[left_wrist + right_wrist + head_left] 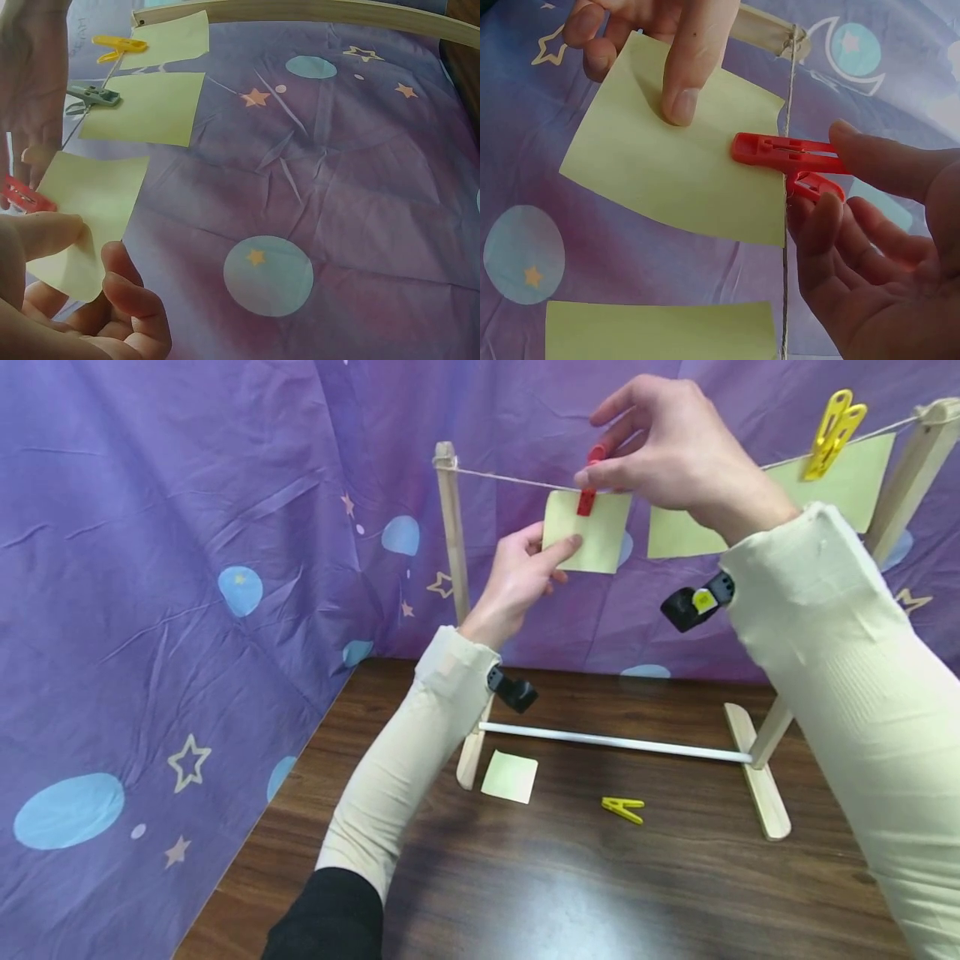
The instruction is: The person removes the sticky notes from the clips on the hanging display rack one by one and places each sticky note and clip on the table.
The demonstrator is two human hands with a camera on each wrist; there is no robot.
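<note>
Against the string (510,479), a pale yellow sticky note (600,539) hangs with its top edge at the line. My left hand (517,572) pinches the note's lower left part, thumb in front and fingers behind. A red clothespin (780,154) sits over the note's top edge and the string. Its two handles lie between the thumb and fingers of my right hand (675,452). In the left wrist view, the red clothespin (28,196) is partly hidden by the left thumb.
Further right hang two more notes, one under a green clothespin (94,96), the other under a yellow clothespin (832,435). Wooden posts (452,527) hold the string, joined below by a white rod (615,742). On the table (570,877) lie a note (510,777) and a yellow clothespin (622,807).
</note>
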